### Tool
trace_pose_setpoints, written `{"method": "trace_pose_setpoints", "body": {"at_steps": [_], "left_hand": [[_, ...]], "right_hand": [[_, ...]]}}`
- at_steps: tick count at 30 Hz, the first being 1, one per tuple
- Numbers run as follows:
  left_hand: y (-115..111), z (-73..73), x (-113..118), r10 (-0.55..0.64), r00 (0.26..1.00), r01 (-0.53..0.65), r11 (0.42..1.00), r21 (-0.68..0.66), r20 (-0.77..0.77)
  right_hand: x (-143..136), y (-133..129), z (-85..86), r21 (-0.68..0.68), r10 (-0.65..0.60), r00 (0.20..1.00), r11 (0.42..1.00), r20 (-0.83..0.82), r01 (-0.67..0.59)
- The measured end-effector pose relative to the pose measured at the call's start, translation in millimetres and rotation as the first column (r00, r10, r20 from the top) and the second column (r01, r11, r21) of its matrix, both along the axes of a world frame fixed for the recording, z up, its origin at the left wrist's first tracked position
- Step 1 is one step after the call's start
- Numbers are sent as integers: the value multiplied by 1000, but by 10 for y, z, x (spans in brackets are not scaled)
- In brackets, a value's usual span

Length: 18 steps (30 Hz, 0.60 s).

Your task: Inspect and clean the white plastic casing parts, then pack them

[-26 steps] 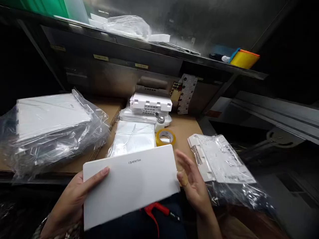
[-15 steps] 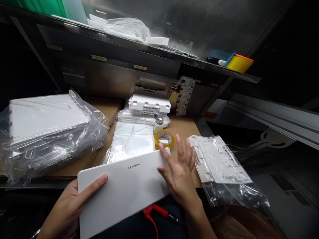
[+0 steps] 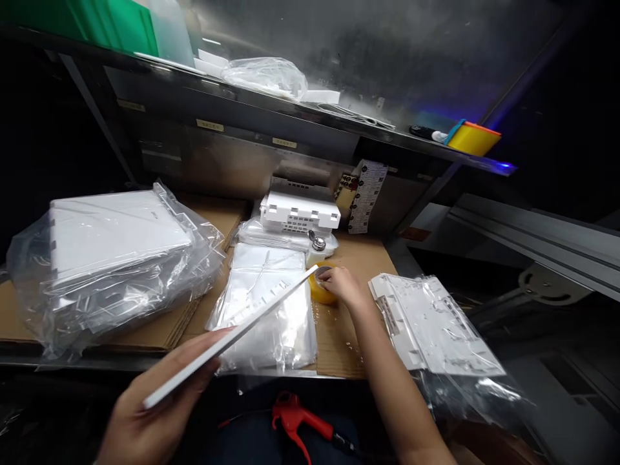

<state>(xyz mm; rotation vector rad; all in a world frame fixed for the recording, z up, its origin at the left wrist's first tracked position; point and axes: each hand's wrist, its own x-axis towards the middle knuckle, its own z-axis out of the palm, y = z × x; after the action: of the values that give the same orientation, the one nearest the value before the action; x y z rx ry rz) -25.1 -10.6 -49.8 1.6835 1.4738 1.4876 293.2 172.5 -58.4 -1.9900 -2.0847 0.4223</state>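
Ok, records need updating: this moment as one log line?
left hand: holds white panel, edge-on | right hand: at yellow tape roll

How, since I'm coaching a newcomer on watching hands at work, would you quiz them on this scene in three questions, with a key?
1. Which hand holds the white panel?
2. True or false: the red tool lies on the cardboard.
3. What are the fingers of the right hand at? a) the red tool; b) the tape; c) the shelf.

Key:
1. The left hand.
2. False: it shows below the cardboard's near edge, on the person's side.
3. b; whether they grip it yet cannot be told.
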Motion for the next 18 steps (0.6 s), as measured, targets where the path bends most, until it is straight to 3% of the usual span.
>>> {"method": "trace_pose_setpoints", "body": {"at_steps": [3,6,11,12,14,16,18], "left_hand": [[112,-67,180,-135,988,141,986,87,-74],[178,-224,273,-100,991,108,990,92,-87],[151,-399,319,-70,996,73,996,49,-61],[142,-406,328,-65,997,66,997,42,-40],[131,-406,345,-53,999,53,998,14,-6],[130,-400,359,-49,999,49,999,-8,10],[132,-398,366,-62,998,63,998,-19,11]], "right_hand": [[-70,200,-60,-56,32,999,998,23,-31],[-84,119,-10,12,27,999,1000,-29,-26],[-241,-543,196,245,41,963,969,-267,26],[-327,-703,233,293,97,933,956,-345,9],[-535,-984,283,419,289,802,907,-523,-54],[-746,-1181,299,503,408,712,860,-572,-89],[-916,-1296,288,538,436,698,838,-568,-85]]}}
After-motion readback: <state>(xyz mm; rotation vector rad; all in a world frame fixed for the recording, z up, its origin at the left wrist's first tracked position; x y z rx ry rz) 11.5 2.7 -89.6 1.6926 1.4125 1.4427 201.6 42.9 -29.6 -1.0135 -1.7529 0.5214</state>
